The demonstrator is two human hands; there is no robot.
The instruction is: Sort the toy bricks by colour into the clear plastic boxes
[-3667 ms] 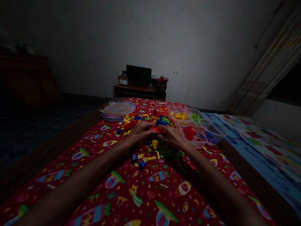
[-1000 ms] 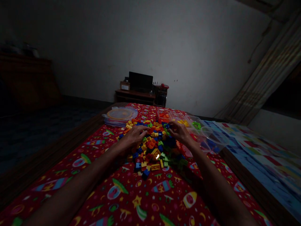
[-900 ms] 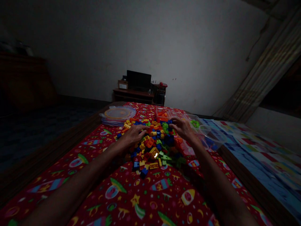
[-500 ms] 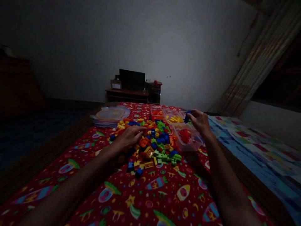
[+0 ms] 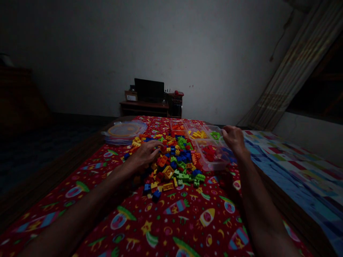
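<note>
A pile of loose toy building bricks (image 5: pixel 171 162) in red, yellow, blue, green and orange lies on a red patterned cloth (image 5: pixel 174 228). My left hand (image 5: pixel 146 153) rests over the pile's left side, thumb apart from the curved fingers, with no brick visibly gripped. To the right, my right hand (image 5: pixel 235 140) is closed above the far right tubs; whatever its fingertips hold is hidden. Beside it stands a clear tub with green bricks (image 5: pixel 215 135). A nearer clear tub (image 5: pixel 214 166) contains red bricks (image 5: pixel 210 152). Yellow bricks (image 5: pixel 197 134) and orange bricks (image 5: pixel 178 127) fill other tubs.
Stacked clear lids (image 5: pixel 124 129) lie at the pile's far left. A bed with a checked cover (image 5: pixel 294 160) adjoins on the right. Beyond the cloth, a monitor (image 5: pixel 149 90) stands on a low brown stand (image 5: pixel 144 105) against the wall.
My right hand has moved right and slightly down. The blue brick it held is no longer visible, and the green bricks' tub shows more. My left hand stays over the pile.
</note>
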